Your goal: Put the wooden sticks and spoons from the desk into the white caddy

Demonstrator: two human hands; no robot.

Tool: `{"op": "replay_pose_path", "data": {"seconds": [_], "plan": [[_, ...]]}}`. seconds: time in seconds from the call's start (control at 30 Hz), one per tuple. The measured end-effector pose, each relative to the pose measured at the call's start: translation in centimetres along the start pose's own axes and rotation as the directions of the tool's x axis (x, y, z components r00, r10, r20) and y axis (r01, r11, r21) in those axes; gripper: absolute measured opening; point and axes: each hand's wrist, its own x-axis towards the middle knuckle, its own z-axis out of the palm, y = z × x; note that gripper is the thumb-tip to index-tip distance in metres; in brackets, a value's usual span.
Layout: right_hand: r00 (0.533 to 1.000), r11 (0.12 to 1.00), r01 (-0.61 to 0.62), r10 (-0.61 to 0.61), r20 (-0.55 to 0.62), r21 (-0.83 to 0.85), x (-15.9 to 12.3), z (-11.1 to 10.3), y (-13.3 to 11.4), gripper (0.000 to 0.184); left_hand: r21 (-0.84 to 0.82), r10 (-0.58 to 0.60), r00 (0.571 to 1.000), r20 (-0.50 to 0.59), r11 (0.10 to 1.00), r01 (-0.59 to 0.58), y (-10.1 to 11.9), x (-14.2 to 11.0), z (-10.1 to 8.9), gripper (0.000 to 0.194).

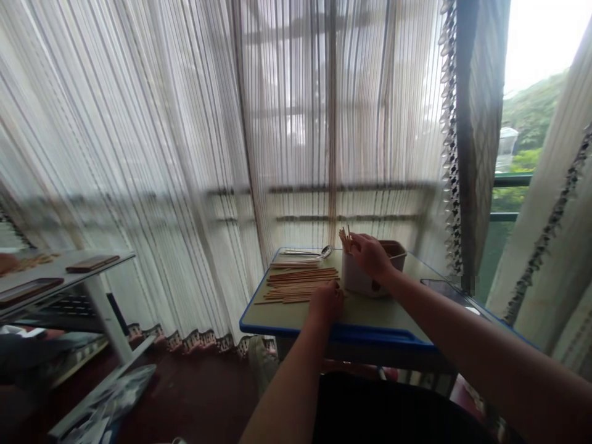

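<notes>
Several wooden chopsticks [300, 277] lie side by side across the left part of a small desk [259, 317] with a blue edge. My left hand [327, 300] rests at their right ends with its fingers curled; what they close on, if anything, is hidden. A bunch of chopsticks [345, 239] stands upright in the grip of my right hand [370, 254], at the left side of a pale utensil holder [358, 280]. The lower ends of this bunch are out of sight behind the hand and the holder's wall.
A metal slotted spoon [326, 251] and other thin utensils lie at the desk's back edge. On the right is a dark flat object [444, 287]. Sheer curtains [296, 123] hang behind. At left, a person's hand [7, 263] is over another table [113, 262].
</notes>
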Motion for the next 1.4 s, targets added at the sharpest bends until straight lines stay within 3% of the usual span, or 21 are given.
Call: {"op": "replay_pose_path", "data": {"seconds": [0.1, 0.2, 0.27, 0.37, 0.5, 0.6, 0.73, 0.83, 1.0, 1.2, 1.4], "plan": [[0.985, 0.999, -0.054, 0.052, -0.166, -0.009, -1.0, 0.1, 0.5, 0.047, 0.067, -0.047, 0.994, -0.094, 0.996, 0.054, 0.2, -0.2, -0.4, 0.021], [0.952, 0.998, -0.052, 0.056, -0.302, 0.02, -3.3, 0.6, 1.4, 0.043, 0.135, -0.171, 0.968, -0.182, 0.971, 0.197, 0.3, -0.4, -0.7, 0.024], [0.946, 1.0, 0.0, 0.004, -0.323, 0.012, -5.6, 1.4, 1.9, 0.038, 0.169, -0.221, 0.96, -0.172, 0.954, 0.249, 0.1, -0.4, -0.6, 0.024], [0.967, 1.0, 0.013, -0.02, -0.253, -0.025, -9.0, 2.7, 2.3, 0.032, 0.203, -0.241, 0.964, -0.111, 0.944, 0.259, -0.2, -0.2, 0.0, 0.024], [0.995, 1.0, 0.001, 0.001, 0.099, -0.025, -11.5, 3.7, 2.1, 0.023, 0.234, -0.21, 0.974, -0.082, 0.946, 0.224, -0.4, 0.0, 0.8, 0.026], [0.943, 0.999, -0.017, 0.026, 0.331, -0.029, -11.5, 4.0, 2.1, 0.027, 0.255, -0.178, 0.982, -0.067, 0.948, 0.19, -0.3, -0.1, 0.8, 0.025], [0.873, 0.992, -0.075, 0.113, 0.475, -0.097, -11.1, 4.0, 2.3, 0.034, 0.263, -0.14, 0.99, -0.035, 0.954, 0.144, 0.0, -0.2, 0.8, 0.023], [0.844, 0.99, -0.069, 0.125, 0.522, -0.124, -11.0, 3.7, 2.4, 0.031, 0.274, -0.136, 0.99, -0.028, 0.952, 0.139, 0.2, -0.2, 0.7, 0.023], [0.845, 0.988, -0.093, 0.144, 0.515, -0.122, -11.0, 3.4, 2.4, 0.025, 0.302, -0.106, 0.994, -0.01, 0.948, 0.104, 0.6, -0.3, 0.4, 0.024], [0.82, 0.962, -0.152, 0.25, 0.514, -0.225, -10.8, 3.5, 2.1, 0.028, 0.305, -0.107, 0.994, 0.019, 0.947, 0.096, 0.6, -0.4, 0.2, 0.024], [0.844, 0.963, -0.195, 0.261, 0.469, -0.184, -10.9, 3.8, 2.3, 0.024, 0.287, -0.089, 0.996, 0.001, 0.954, 0.085, 0.3, -0.3, 0.4, 0.023]]}}
